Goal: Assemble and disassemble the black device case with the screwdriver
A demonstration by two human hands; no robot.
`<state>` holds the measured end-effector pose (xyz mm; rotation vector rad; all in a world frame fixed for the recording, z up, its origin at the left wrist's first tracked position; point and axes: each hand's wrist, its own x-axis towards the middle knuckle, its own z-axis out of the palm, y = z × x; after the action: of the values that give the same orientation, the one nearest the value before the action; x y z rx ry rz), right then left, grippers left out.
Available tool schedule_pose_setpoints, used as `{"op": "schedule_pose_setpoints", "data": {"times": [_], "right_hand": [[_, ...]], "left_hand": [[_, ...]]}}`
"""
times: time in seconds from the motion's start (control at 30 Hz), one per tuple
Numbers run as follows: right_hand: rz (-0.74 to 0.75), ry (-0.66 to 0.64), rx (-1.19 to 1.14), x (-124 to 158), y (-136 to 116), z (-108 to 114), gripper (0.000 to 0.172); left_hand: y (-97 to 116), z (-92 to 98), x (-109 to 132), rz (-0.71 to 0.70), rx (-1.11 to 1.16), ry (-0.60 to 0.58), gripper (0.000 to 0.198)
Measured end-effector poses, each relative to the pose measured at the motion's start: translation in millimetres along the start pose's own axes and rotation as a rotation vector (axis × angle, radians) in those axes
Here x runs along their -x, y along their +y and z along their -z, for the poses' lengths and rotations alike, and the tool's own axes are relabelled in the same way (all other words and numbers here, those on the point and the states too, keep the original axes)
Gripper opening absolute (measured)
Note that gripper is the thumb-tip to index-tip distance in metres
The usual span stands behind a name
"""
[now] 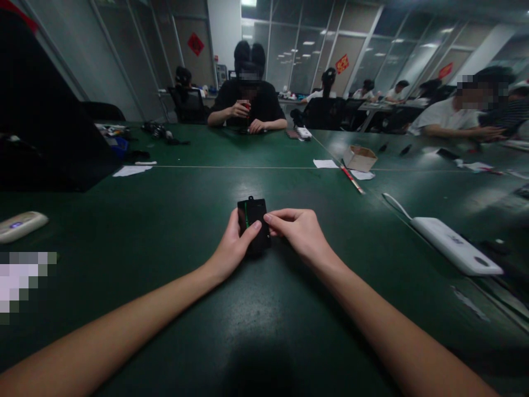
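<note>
A small black box-shaped device (253, 214) with a thin green stripe lies on the green table (165, 220) straight ahead of me. My left hand (234, 247) wraps its left side, thumb pressed on its top face. My right hand (298, 230) is curled at the device's right edge, thumb and fingertips touching it beside the left thumb. Both forearms reach in from the bottom of the view.
A white power strip (454, 245) with a cord lies at right, a white oval device (20, 225) at left. Papers (132, 170), a small cardboard box (359, 158) and a red pen (352, 179) lie farther off. A person in black sits opposite; others sit at right.
</note>
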<state>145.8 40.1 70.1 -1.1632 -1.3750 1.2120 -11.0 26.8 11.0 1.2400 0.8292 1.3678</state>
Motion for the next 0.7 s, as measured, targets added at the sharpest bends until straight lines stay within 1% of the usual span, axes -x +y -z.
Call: {"op": "schedule_pose_setpoints", "data": {"times": [0.13,0.27,0.4,0.53,0.6,0.7], "right_hand": [[-0.019,-0.005,-0.019,0.2,1.4,-1.1,0.025],[0.044,0.003,0.013,1.1,4.0,-2.2,0.030],[0.134,0.027,0.157,2.8,6.4,-1.8,0.033],[0.211,0.030,0.268,4.9,6.6,-0.5,0.032],[0.244,0.025,0.271,5.6,5.3,-0.2,0.031],[0.257,0.004,0.202,5.5,2.0,-0.5,0.028]], "left_hand": [[-1.6,0.0,-0.6,0.000,0.035,-0.016,0.041],[-0.5,-0.9,-0.3,0.005,0.015,-0.004,0.040],[3.5,-1.8,0.3,0.022,0.011,0.010,0.039],[7.3,-2.1,0.9,0.095,0.043,0.000,0.040],[7.4,-1.9,0.8,0.104,0.037,-0.006,0.040],[5.5,-1.2,-0.2,0.078,0.008,0.003,0.040]]}}
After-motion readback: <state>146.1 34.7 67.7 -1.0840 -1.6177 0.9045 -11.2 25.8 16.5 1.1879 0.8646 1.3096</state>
